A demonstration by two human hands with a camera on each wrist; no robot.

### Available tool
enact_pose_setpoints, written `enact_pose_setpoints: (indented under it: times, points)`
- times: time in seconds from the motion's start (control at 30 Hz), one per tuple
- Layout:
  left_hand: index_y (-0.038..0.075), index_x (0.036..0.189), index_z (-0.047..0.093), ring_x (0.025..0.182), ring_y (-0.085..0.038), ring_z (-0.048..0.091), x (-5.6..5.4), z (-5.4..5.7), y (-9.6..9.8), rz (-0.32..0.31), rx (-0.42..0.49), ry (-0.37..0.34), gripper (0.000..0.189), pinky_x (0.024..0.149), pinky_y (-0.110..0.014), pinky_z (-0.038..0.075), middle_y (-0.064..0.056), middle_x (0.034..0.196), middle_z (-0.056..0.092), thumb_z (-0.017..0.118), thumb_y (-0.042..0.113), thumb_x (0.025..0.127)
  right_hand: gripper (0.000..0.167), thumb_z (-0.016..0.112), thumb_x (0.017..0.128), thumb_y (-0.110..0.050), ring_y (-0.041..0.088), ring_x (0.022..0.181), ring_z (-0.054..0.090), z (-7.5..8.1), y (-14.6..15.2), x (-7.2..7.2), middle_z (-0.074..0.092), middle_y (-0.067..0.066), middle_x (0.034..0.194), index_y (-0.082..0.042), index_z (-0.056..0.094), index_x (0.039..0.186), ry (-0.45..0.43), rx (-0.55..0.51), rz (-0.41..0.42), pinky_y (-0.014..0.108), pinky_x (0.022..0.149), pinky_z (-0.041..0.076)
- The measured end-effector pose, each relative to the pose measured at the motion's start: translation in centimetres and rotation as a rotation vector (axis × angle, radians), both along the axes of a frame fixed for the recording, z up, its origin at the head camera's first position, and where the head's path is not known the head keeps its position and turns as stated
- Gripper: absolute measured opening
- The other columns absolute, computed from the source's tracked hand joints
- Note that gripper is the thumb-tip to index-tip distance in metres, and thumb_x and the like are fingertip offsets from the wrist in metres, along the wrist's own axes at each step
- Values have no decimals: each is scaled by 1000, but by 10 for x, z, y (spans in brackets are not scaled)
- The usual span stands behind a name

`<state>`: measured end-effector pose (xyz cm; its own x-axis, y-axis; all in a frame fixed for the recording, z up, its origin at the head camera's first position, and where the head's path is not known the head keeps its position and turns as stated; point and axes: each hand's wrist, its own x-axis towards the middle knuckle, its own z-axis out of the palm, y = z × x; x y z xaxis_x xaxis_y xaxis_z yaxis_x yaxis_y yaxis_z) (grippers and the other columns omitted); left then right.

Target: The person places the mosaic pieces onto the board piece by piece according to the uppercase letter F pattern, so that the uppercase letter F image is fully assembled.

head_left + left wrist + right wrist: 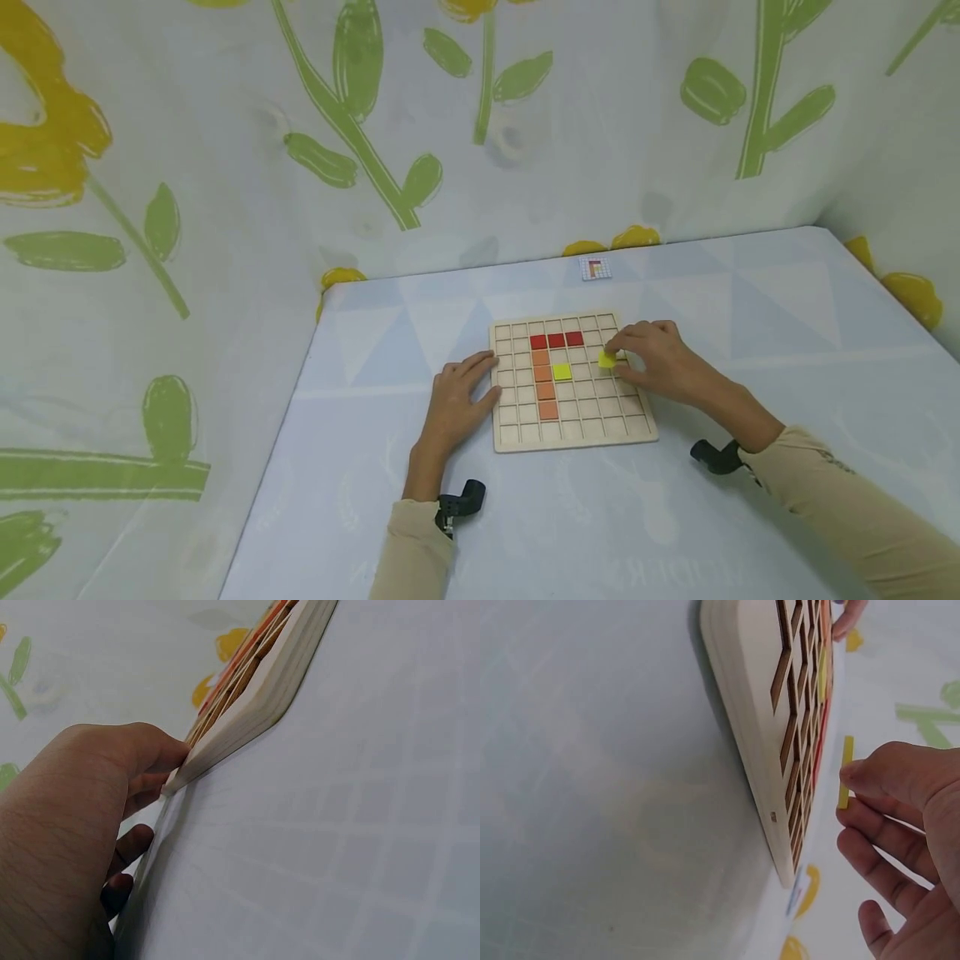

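A wooden grid board [517,434] lies on the table with square cells. Three red tiles [556,341] form a row near its top, and several orange tiles [543,373] run down in a column below the leftmost red one. One yellow tile [562,372] sits in a cell right of that column. My right hand [656,360] pinches another yellow tile [846,772] between thumb and finger, raised above the right side of the board. At the board's left edge my left hand [454,402] rests, its thumb and fingers touching the rim.
A small pattern card [596,267] with a coloured grid lies behind the board near the table's back edge. The pale blue table [570,533] meets flower-printed walls [525,192] at the back and left. Each wrist wears a black camera mount [461,502].
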<state>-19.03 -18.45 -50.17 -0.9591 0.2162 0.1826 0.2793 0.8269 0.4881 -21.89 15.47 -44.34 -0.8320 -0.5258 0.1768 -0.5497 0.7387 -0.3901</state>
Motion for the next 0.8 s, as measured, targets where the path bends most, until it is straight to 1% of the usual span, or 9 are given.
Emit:
enact_pose_setpoints:
  times: [0.2, 0.4, 0.57, 0.8]
  points:
    - [22, 143, 58, 120, -21, 50, 0, 1, -1, -10, 2, 26, 50, 100, -45, 37, 8, 150, 48, 60, 37, 95, 24, 79, 83, -7, 32, 114, 58, 0, -3, -1, 69, 8, 114, -9, 74, 107, 15, -28, 37, 54, 96, 31]
    - [22, 143, 57, 120, -21, 49, 0, 2, 0, -13, 5, 12, 50, 101, -44, 36, 9, 151, 48, 60, 37, 96, 23, 80, 82, -8, 31, 114, 58, -4, -7, -1, 70, 7, 113, -10, 74, 105, 16, -30, 52, 52, 95, 31]
    - [20, 142, 59, 120, -22, 50, 1, 2, 0, -11, 17, 25, 50, 100, -45, 37, 8, 149, 49, 61, 36, 95, 24, 82, 81, -10, 29, 111, 59, -7, -12, -2, 70, 5, 111, -10, 74, 103, 31, -38, 67, 51, 94, 32]
    - [22, 143, 57, 121, -20, 49, -1, 1, 0, -5, 0, 5, 50, 101, -44, 37, 9, 151, 48, 60, 38, 96, 21, 82, 80, -7, 28, 111, 59, -10, -17, -4, 70, 4, 108, -10, 74, 99, 62, -53, 96, 52, 92, 33]
